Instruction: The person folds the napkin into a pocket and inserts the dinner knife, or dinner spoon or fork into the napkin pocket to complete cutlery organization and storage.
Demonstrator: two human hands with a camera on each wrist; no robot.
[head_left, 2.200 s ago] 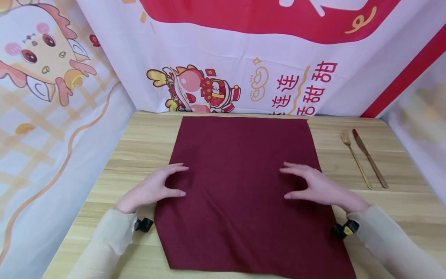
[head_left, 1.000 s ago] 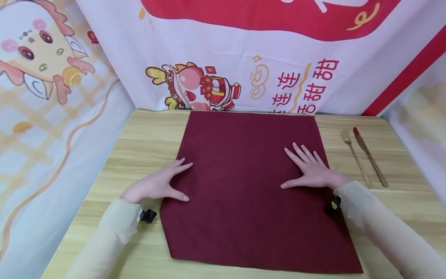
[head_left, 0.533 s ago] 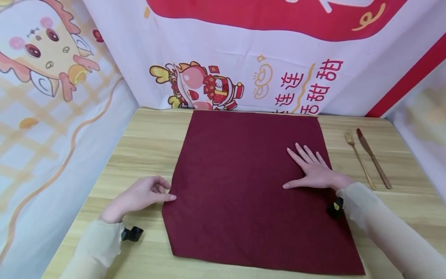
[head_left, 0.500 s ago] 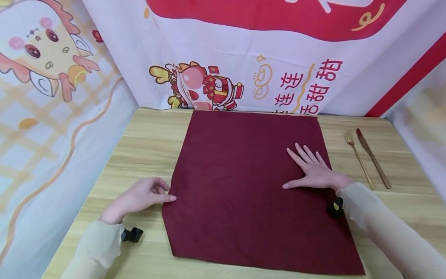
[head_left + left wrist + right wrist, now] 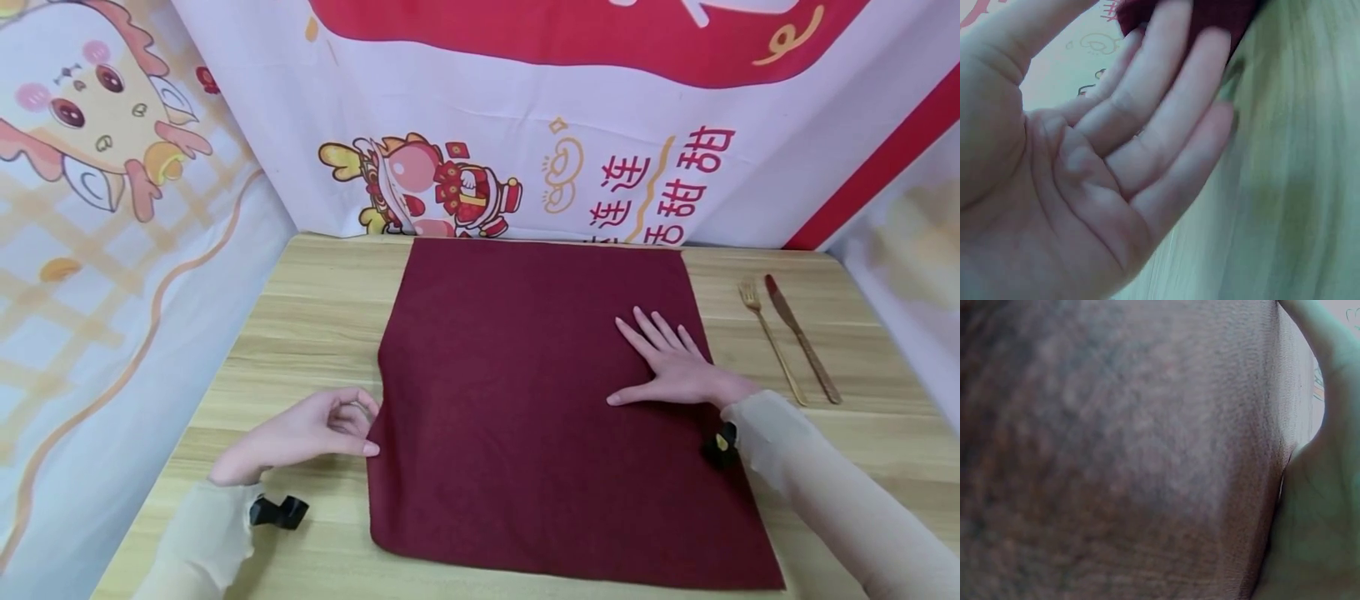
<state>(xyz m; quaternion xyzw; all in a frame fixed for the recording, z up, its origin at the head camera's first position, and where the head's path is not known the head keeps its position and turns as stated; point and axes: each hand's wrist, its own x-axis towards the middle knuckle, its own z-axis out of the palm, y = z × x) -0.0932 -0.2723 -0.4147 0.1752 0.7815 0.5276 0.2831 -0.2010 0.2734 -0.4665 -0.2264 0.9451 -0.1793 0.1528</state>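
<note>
A maroon cloth napkin point(image 5: 525, 450) lies spread over the wooden table, its left edge raised in a soft fold. My left hand point(image 5: 311, 429) pinches that edge between thumb and fingers, the other fingers bent beneath. In the left wrist view, the palm of the left hand point(image 5: 1085, 181) faces the camera, and a bit of the napkin point(image 5: 1222, 15) shows past the fingertips. My right hand point(image 5: 667, 362) rests on the napkin's right side, fingers spread and straight. The right wrist view holds mostly blurred cloth, with part of the right hand point(image 5: 1319, 487) at its right side.
A gold fork point(image 5: 771, 337) and a gold knife point(image 5: 802, 337) lie side by side on the table point(image 5: 315, 317), right of the napkin. Printed cloth point(image 5: 570, 100) hangs behind the table, and another printed sheet point(image 5: 187, 242) is at the left.
My left hand came off the napkin's surface to its left edge, then pinched and lifted that edge slightly. The right hand flattened onto the cloth earlier and has since stayed there. Wrinkles have smoothed.
</note>
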